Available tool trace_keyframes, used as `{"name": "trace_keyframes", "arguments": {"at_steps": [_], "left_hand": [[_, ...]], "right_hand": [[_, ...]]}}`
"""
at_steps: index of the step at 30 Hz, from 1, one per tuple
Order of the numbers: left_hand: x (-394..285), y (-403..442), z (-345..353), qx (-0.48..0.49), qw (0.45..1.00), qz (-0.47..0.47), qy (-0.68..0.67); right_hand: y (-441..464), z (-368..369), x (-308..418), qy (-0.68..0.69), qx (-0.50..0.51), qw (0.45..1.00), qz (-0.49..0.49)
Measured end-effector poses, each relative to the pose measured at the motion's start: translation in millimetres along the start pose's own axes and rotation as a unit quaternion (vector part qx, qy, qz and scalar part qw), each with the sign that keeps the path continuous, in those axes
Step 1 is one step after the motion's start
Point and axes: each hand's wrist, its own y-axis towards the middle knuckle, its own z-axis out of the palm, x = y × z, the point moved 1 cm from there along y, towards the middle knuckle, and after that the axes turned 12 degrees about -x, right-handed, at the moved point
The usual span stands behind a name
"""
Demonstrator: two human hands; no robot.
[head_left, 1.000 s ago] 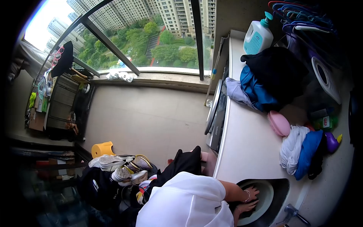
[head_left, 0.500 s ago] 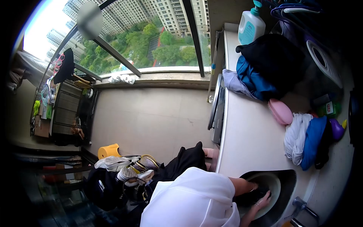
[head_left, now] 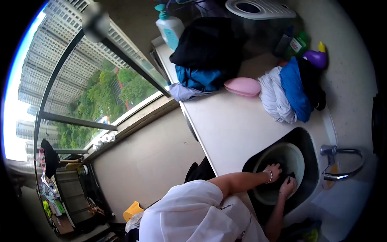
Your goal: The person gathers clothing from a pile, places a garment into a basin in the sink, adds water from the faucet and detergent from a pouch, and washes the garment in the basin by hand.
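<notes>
A pale round basin (head_left: 300,157) sits in the dark sink (head_left: 312,177), with wet black cloth (head_left: 287,158) inside it. My left hand (head_left: 274,172) reaches into the basin from above, fingers bent and closed on the cloth. Beside it, my right hand (head_left: 288,186) is closed around a dark fold of the same cloth near the basin's near right side. Both wrists wear thin bracelets. The fingertips are partly hidden in the dark cloth.
A chrome faucet (head_left: 342,163) curves beside the sink. On the white counter (head_left: 217,129) lie a pink brush (head_left: 243,86), twisted white cloth (head_left: 276,97), blue cloth (head_left: 296,90) and a black garment pile (head_left: 205,42). A purple bottle (head_left: 316,59) and a pump bottle (head_left: 169,28) stand farther back.
The head view has turned towards the sink, so counter and faucet show more fully. My hands, earlier bunched together on the black cloth, now sit slightly apart and show more clearly.
</notes>
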Motion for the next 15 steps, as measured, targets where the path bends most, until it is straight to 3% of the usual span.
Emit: {"name": "trace_keyframes", "arguments": {"at_steps": [1,3,4,6,8,9,13,15], "left_hand": [[-2,0,-12,-0.052,0.995,0.068,0.054],[6,5,-7,-0.098,0.976,0.151,0.121],[6,7,-9,-0.076,0.967,0.185,0.159],[18,10,6,0.026,0.953,0.217,0.209],[36,10,29,0.079,0.946,0.197,0.245],[32,12,27,0.129,0.947,0.161,0.248],[24,22,12,0.184,0.948,0.121,0.232],[30,40,11,0.131,0.983,0.030,0.128]], "right_hand": [[-4,-10,9,0.069,-0.019,0.997,-0.042],[-14,-26,30,0.074,0.100,0.992,-0.019],[-19,-26,35,0.042,0.157,0.986,-0.028],[-45,5,28,-0.021,0.172,0.981,-0.084],[-72,40,19,-0.047,0.216,0.975,-0.019],[-66,43,18,-0.031,0.315,0.947,0.048],[-41,36,0,0.011,0.242,0.968,0.072],[-17,4,-2,0.152,0.173,0.969,0.084]]}}
